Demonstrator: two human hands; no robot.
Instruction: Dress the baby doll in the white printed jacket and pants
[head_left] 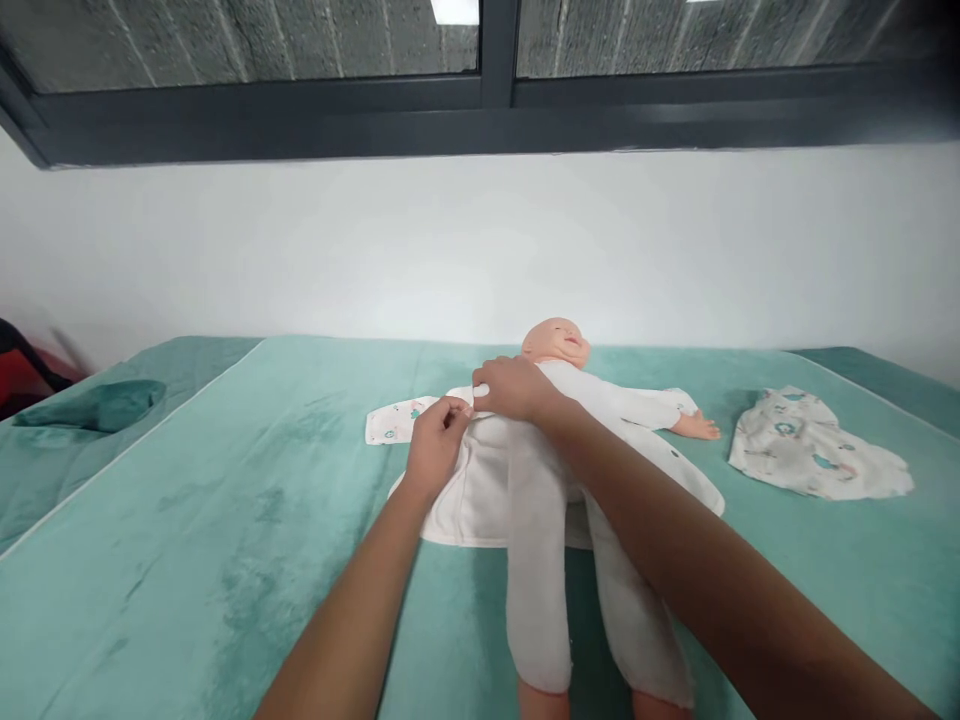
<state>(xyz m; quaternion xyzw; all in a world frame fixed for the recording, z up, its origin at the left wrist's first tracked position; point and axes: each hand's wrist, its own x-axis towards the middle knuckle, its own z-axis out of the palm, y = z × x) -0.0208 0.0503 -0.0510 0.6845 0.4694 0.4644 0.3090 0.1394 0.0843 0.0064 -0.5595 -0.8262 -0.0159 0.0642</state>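
A baby doll [553, 340] with a cloth body lies on its back, its head away from me and its legs towards me. Under it is spread a white baby shirt [469, 500], its front open. On the right, one doll hand comes out of a sleeve. The other sleeve [391, 422], with a printed cuff, stretches out flat to the left. My left hand [439, 445] pinches the shirt's fabric near that sleeve's upper part. Beside it, my right hand [514, 388] is closed on the cloth at the doll's shoulder. The doll's arm there is hidden.
A printed white baby garment [817, 450] lies on the green bedspread [187, 520] to the right. On the far left are a folded green cloth [94, 405] and part of a red and black item [22, 365]. A white wall and dark-framed window stand behind.
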